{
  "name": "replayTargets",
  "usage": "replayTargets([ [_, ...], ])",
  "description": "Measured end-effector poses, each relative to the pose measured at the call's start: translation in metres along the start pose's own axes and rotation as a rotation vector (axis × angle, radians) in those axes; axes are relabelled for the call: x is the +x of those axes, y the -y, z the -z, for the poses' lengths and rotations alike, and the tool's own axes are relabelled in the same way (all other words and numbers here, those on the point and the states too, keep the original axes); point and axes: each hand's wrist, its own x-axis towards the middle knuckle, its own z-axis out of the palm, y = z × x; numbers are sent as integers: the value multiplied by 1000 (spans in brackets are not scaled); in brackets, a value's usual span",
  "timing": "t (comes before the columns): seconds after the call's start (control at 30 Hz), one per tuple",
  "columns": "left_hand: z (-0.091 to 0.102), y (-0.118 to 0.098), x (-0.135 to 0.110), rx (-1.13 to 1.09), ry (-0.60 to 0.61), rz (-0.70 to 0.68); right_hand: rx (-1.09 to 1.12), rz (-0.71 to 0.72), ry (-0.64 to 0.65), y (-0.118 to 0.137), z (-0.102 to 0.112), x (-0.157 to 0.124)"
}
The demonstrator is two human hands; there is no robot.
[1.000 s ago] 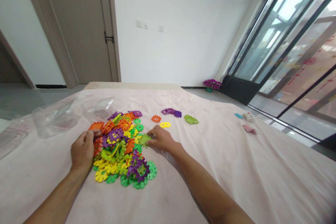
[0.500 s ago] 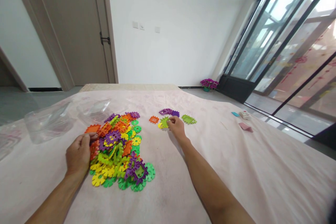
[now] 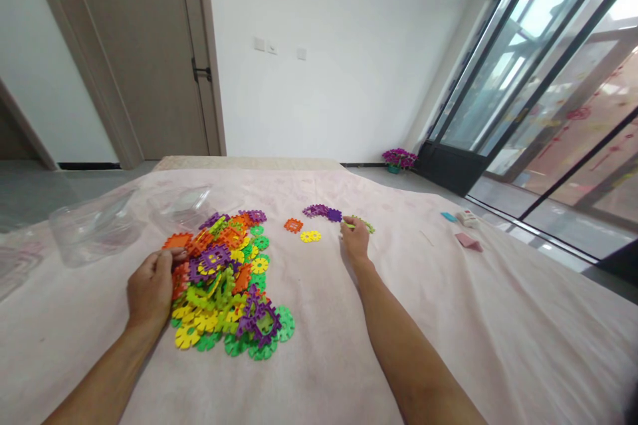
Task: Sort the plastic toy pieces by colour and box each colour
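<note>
Your right hand (image 3: 356,236), right of the pile (image 3: 214,279), pinches a light-green piece (image 3: 350,226) between nearly closed fingertips. Your left hand (image 3: 152,282) rests half-curled against the pile's left edge; whether it grips anything cannot be told. Expect each piece to be light, thin and stiff; take hold at the toothed rim. Count, right of the pile: one orange piece (image 3: 294,230), one dark-purple piece (image 3: 334,215), apparently two yellow discs (image 3: 311,236). Overlap prevents counting the lighter purple pieces (image 3: 316,211) there, or the pile.
</note>
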Motion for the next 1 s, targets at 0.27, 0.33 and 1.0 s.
replayTargets([
  [0.27, 0, -1, -1, -4, -2, 18, 147, 592, 632, 80, -41, -75],
  [0.33, 0, -3, -1, -1, -2, 16, 62, 731, 754, 93, -40, -90],
  [1.0, -1, -2, -2, -5, -6, 14, -354, 927, 720, 104, -43, -106],
])
